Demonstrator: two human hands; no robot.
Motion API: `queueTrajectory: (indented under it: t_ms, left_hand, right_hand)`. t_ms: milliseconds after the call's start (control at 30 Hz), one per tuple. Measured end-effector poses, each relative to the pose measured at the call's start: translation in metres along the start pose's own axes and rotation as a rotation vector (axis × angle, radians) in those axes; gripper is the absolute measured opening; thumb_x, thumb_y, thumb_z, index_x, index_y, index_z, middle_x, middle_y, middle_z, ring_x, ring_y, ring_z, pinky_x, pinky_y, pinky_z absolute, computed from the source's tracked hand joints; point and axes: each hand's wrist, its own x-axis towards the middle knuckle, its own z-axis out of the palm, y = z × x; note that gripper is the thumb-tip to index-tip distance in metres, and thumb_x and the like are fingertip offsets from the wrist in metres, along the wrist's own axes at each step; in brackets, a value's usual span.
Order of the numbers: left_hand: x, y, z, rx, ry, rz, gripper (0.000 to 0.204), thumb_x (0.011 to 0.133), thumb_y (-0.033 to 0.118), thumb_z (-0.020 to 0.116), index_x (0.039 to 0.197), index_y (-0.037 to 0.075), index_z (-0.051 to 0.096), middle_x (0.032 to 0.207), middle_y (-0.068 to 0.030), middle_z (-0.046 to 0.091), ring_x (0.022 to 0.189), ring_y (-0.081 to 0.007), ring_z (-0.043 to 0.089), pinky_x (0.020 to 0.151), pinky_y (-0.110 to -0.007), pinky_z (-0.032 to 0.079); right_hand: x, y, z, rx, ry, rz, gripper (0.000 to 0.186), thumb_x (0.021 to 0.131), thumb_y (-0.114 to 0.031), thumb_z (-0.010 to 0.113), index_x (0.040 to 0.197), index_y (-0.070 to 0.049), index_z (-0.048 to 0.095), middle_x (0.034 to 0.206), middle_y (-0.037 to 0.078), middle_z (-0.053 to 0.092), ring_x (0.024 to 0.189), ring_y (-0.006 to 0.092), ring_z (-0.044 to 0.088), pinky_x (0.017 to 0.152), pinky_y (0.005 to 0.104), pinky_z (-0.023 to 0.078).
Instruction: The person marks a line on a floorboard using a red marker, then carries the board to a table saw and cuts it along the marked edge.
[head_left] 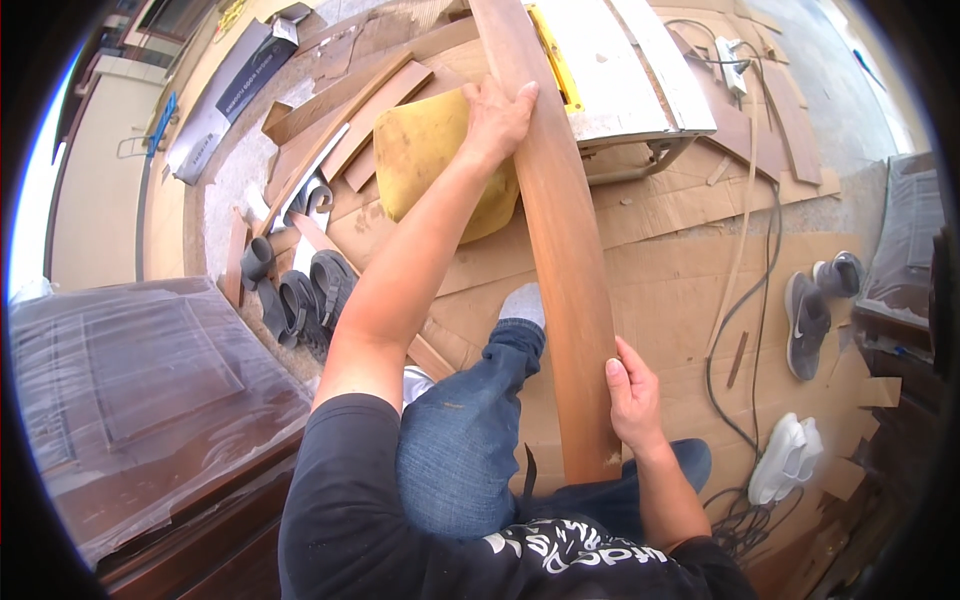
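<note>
Head view, hands [500, 120] curled around wooden board [565, 250], yellow block [420, 140] beside, black cable [709, 382], white shoes [780, 462] right

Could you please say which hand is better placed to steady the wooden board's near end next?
Likely the right hand: it touches the wooden board close to that end; the left hand is farther up.

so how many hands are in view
2: the left hand at the left edge of the long wooden board, farther away; the right hand at its right edge, nearer the body.
</note>
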Motion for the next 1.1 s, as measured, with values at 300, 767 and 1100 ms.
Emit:
queueTrajectory:
  t_ms: [300,767,1100]
  left_hand:
    - [0.031,-0.005,-0.002,-0.111,0.033,-0.05,0.075,0.099,0.051,0.063,0.146,-0.006,0.05,0.156,-0.0373,0.03,0.145,-0.0458,0.037,0.12,-0.047,0.036]
    - [0.047,-0.006,-0.003,0.058,-0.032,-0.072,0.087,0.1,0.055,0.056,0.151,-0.011,0.034,0.157,-0.0366,0.026,0.138,-0.0488,0.045,0.12,-0.047,0.037]
    - [0.05,-0.002,-0.007,0.023,-0.039,-0.121,0.084,0.101,0.052,0.057,0.154,-0.007,0.031,0.16,-0.0317,0.019,0.138,-0.0489,0.047,0.12,-0.05,0.037]
  right_hand:
    - [0.001,-0.008,0.006,0.022,0.006,-0.012,0.049,0.109,-0.024,0.058,0.142,0.012,0.053,0.127,0.013,0.07,0.115,0.0149,0.063,0.1,0.0286,0.049]
    - [0.009,-0.011,0.009,0.028,0.018,-0.025,0.05,0.108,-0.023,0.059,0.143,0.012,0.053,0.125,0.013,0.07,0.114,0.0149,0.063,0.099,0.0282,0.05]
    - [0.013,-0.02,0.011,0.027,0.006,-0.022,0.047,0.108,-0.021,0.057,0.142,0.011,0.054,0.124,0.012,0.071,0.113,0.0139,0.063,0.099,0.0272,0.049]
